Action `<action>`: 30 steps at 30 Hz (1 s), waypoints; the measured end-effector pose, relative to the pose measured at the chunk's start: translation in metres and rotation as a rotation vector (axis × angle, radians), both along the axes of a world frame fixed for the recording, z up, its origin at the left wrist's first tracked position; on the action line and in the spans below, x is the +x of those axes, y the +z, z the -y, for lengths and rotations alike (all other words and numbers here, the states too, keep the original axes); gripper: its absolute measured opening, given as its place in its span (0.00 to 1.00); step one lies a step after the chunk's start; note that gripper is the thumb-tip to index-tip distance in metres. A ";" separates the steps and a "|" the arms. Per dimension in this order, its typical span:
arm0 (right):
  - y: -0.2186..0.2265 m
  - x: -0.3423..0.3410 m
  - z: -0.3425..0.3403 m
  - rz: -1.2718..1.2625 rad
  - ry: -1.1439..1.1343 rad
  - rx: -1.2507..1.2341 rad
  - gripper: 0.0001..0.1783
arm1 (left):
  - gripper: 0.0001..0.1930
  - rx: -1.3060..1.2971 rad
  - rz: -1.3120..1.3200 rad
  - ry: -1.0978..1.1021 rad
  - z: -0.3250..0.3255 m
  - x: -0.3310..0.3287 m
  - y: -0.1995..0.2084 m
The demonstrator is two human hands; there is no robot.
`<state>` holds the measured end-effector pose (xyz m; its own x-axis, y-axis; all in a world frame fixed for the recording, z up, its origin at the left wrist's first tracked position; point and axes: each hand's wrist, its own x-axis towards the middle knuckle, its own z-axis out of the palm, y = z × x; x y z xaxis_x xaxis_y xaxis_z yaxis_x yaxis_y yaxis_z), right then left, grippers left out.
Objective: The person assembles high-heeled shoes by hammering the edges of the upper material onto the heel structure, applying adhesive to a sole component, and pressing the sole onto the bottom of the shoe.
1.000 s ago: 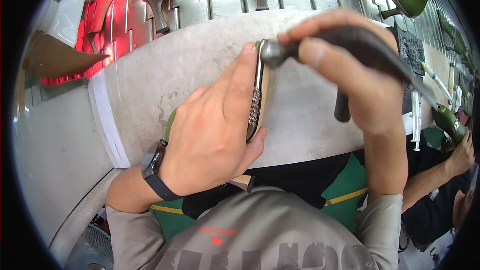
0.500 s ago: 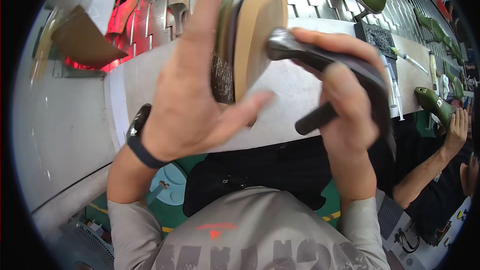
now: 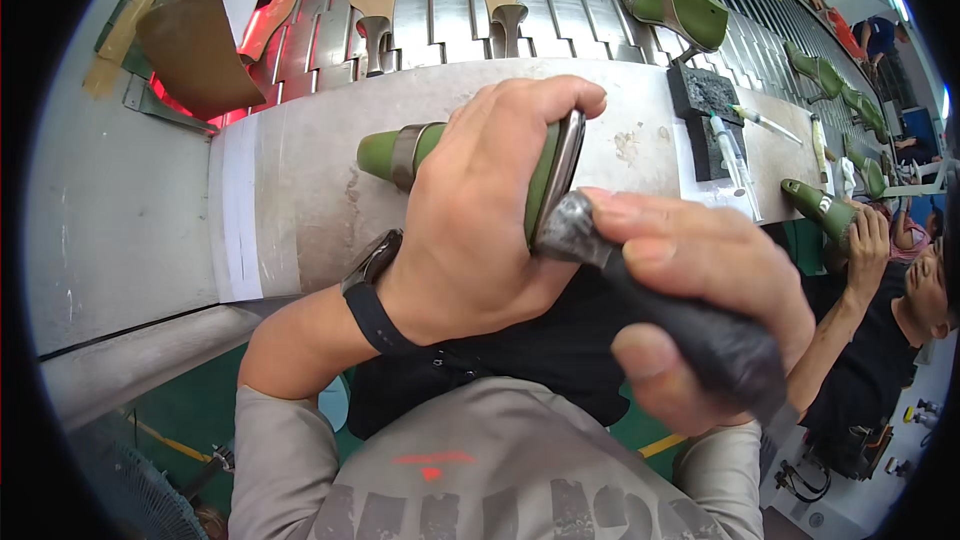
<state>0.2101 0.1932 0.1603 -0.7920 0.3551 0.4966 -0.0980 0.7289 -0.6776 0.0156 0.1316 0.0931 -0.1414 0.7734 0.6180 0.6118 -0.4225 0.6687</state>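
Observation:
My left hand [image 3: 480, 210] is wrapped round a green shoe last [image 3: 385, 153] that lies on its side, toe to the left, with a metallic grey strap [image 3: 407, 155] across it. A dark, shiny edge [image 3: 563, 172] runs along the last's right end, with my left fingertips over its top. In my right hand [image 3: 710, 260] is a black-handled hand tool [image 3: 690, 335] with a worn, rounded metal head [image 3: 573, 225]. That head is against or very close to the lower part of the dark edge; exact contact cannot be told. My fingers hide much of both things.
Beyond the worktable [image 3: 300, 180] runs a slatted metal conveyor [image 3: 430, 30] bearing sole pieces with heels [image 3: 505, 5] and a green last [image 3: 690, 15]. A black block [image 3: 705, 100] and syringes [image 3: 735, 155] lie right. A co-worker's hand [image 3: 868, 240] holds another green last [image 3: 815, 208].
The shoe has come down and turned, from its tan sole showing upright to lying sideways. My left hand has closed round it. My right hand has lowered, bringing the tool's head to its edge.

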 end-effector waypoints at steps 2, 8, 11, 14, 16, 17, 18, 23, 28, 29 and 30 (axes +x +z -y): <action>0.010 0.002 -0.003 0.028 -0.047 -0.127 0.24 | 0.32 0.032 -0.032 -0.026 0.002 0.000 -0.004; 0.025 -0.010 0.001 0.053 -0.246 -0.542 0.26 | 0.36 0.220 -0.001 -0.026 0.011 0.013 -0.020; 0.009 0.002 0.010 0.033 0.002 -0.622 0.25 | 0.33 0.241 -0.086 -0.051 0.039 0.010 -0.030; -0.033 0.005 0.025 -0.011 0.193 -0.473 0.20 | 0.32 0.432 -0.265 0.066 0.063 0.004 -0.082; -0.075 0.007 0.046 -0.011 0.086 -0.554 0.20 | 0.35 0.377 -0.314 0.229 0.075 0.002 -0.107; -0.094 0.006 0.055 -0.015 0.010 -0.614 0.20 | 0.34 0.304 -0.357 0.309 0.081 -0.003 -0.116; -0.104 0.008 0.062 0.053 -0.072 -0.728 0.18 | 0.32 0.226 -0.393 0.324 0.086 -0.008 -0.128; -0.139 0.006 0.060 -0.078 -0.084 -0.912 0.15 | 0.23 0.154 -0.438 0.379 0.086 -0.005 -0.141; -0.140 -0.001 0.042 -0.176 -0.077 -0.975 0.16 | 0.26 0.182 -0.448 0.394 0.088 -0.003 -0.150; -0.140 -0.002 0.039 -0.191 -0.082 -1.005 0.17 | 0.27 0.194 -0.458 0.412 0.087 -0.003 -0.153; -0.145 -0.006 0.040 -0.249 -0.091 -1.059 0.16 | 0.28 0.206 -0.468 0.430 0.087 -0.003 -0.157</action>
